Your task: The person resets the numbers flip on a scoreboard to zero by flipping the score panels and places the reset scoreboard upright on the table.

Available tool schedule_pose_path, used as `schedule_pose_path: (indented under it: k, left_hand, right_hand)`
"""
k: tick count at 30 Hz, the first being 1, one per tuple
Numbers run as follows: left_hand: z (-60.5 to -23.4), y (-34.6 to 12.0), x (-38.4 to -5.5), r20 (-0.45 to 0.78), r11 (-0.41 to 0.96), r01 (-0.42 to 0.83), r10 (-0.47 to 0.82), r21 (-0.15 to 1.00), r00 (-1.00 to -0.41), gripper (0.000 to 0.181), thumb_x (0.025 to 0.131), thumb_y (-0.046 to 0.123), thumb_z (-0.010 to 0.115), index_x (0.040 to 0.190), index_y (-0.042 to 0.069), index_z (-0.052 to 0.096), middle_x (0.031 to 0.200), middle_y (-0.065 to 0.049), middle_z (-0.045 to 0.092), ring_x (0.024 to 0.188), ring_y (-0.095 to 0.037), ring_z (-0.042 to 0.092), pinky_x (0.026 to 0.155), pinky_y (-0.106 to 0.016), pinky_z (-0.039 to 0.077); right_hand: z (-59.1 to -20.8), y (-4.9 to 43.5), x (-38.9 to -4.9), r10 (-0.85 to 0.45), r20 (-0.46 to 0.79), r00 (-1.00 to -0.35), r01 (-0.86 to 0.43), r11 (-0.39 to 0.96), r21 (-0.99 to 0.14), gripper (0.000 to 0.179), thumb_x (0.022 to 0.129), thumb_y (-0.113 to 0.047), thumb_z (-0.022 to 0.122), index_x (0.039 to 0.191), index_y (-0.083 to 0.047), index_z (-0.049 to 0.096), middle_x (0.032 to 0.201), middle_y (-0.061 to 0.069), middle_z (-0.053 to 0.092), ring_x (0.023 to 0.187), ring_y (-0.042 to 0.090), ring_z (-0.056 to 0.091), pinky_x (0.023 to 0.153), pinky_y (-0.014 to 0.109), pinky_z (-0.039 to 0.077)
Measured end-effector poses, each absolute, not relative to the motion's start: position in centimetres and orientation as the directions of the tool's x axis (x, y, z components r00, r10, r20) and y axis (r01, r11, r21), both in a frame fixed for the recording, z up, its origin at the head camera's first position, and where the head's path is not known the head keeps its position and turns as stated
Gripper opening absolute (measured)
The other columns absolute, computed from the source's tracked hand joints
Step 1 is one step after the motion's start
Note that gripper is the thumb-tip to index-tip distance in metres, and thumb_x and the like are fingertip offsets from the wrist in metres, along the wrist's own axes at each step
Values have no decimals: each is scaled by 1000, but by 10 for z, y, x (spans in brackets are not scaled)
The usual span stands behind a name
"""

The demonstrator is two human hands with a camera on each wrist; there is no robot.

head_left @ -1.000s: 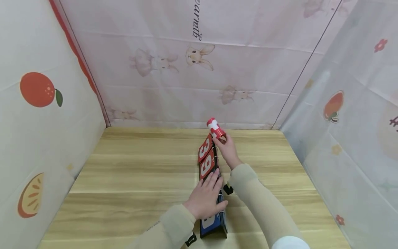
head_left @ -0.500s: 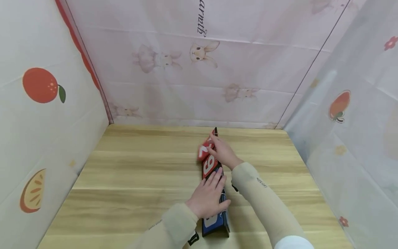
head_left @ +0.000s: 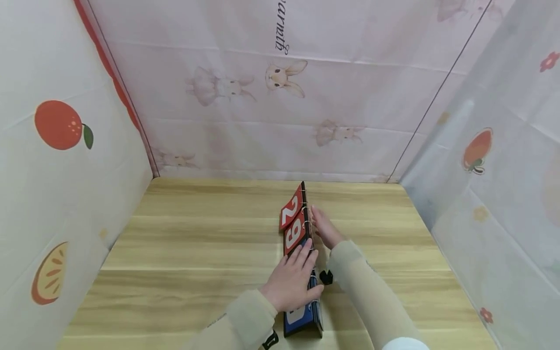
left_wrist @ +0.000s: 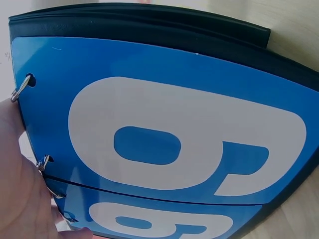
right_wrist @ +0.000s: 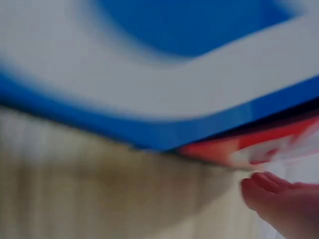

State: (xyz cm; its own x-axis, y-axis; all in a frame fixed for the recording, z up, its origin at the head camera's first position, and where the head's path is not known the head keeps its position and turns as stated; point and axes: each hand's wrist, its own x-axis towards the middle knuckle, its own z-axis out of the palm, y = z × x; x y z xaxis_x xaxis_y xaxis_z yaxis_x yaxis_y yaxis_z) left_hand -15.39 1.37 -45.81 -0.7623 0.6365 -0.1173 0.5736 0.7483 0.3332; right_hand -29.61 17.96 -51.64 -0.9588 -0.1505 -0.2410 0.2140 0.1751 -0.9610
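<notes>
A flip scoreboard point(head_left: 299, 324) stands tent-like on the table, its long ridge of metal rings running away from me. On its far half are a red card with a white 2 point(head_left: 290, 211) and a red card with a 9 point(head_left: 294, 234). My left hand point(head_left: 288, 283) rests across the ridge with fingers straight, covering part of the blue half. In the left wrist view a blue card point(left_wrist: 50, 119) with a white digit hangs from rings. My right hand point(head_left: 327, 230) is at the right side, its fingertips near a red card point(right_wrist: 219, 149); contact is unclear.
The wooden table point(head_left: 188, 243) extends on both sides of the scoreboard. Printed cloth walls enclose it, with a left wall point(head_left: 26, 204), a back wall point(head_left: 245, 136) and a right wall point(head_left: 516, 194).
The far red card showing 3 has been flipped over the rings to the right, and 2 shows now. My right hand moved from the ridge down the right side. The left hand stays put.
</notes>
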Motion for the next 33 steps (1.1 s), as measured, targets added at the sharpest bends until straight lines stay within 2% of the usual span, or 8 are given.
schedule_pose_path:
  k: [4, 7, 14, 17, 21, 27, 29, 33]
  left_hand:
    - [-459, 16, -154, -105, 737, 581, 646, 346, -757, 76, 93, 58, 35, 151, 15, 12, 156, -4, -7, 140, -28, 12, 104, -54, 25]
    - [-460, 17, -155, -97, 734, 584, 647, 347, -756, 76, 93, 58, 35, 151, 15, 12, 156, -4, -7, 140, -28, 13, 104, -54, 25]
    - [-461, 18, -156, -80, 731, 585, 646, 351, -759, 76, 93, 59, 36, 151, 14, 14, 156, -3, -9, 140, -26, 13, 103, -54, 26]
    - [-462, 17, -155, -91, 735, 583, 645, 346, -759, 77, 92, 61, 34, 151, 15, 14, 156, -3, -10, 140, -26, 13, 103, -54, 27]
    - [-463, 16, -155, -97, 736, 581, 644, 347, -759, 78, 92, 62, 32, 151, 16, 12, 156, -3, -9, 140, -26, 13, 103, -54, 27]
    - [-465, 14, -153, -111, 743, 567, 636, 355, -764, 77, 92, 61, 33, 151, 16, 11, 156, -3, -9, 140, -27, 15, 103, -54, 27]
    - [-466, 13, -153, -114, 742, 564, 636, 362, -763, 77, 92, 60, 34, 151, 16, 11, 156, -3, -9, 140, -27, 15, 103, -54, 27]
    - [-467, 13, -154, -101, 742, 568, 635, 356, -766, 77, 92, 60, 36, 151, 15, 14, 156, -4, -7, 139, -28, 17, 103, -54, 28]
  right_hand:
    - [-527, 185, -294, -244, -289, -926, 255, 160, -954, 64, 94, -60, 24, 143, -20, 36, 133, 13, 48, 120, 32, 44, 97, 55, 32]
    - [-526, 186, -293, -254, -275, -927, 248, 135, -959, 60, 95, -59, 25, 141, -24, 39, 125, 10, 53, 112, 27, 50, 92, 49, 38]
    - [-517, 187, -294, -192, -304, -933, 297, 66, -953, 62, 97, -53, 33, 141, -10, 35, 125, 16, 54, 110, 28, 52, 93, 47, 39]
    - [-516, 186, -295, -174, -343, -923, 339, 49, -939, 65, 96, -52, 36, 143, -7, 29, 125, 16, 53, 111, 28, 51, 94, 46, 39]
    - [-517, 184, -295, -152, -348, -925, 344, 54, -938, 63, 97, -50, 36, 141, -6, 32, 126, 17, 52, 111, 27, 51, 94, 45, 39]
    - [-523, 179, -296, -112, -345, -932, 345, 18, -938, 55, 99, -42, 37, 136, -1, 37, 117, 15, 56, 95, 20, 55, 87, 40, 42]
    - [-523, 178, -296, -99, -348, -932, 350, 1, -937, 54, 100, -39, 38, 137, -1, 35, 120, 16, 54, 100, 22, 54, 91, 42, 41]
    - [-519, 176, -298, 12, -318, -948, 318, 6, -948, 65, 96, -39, 48, 143, -1, 25, 134, 20, 45, 120, 30, 46, 100, 47, 34]
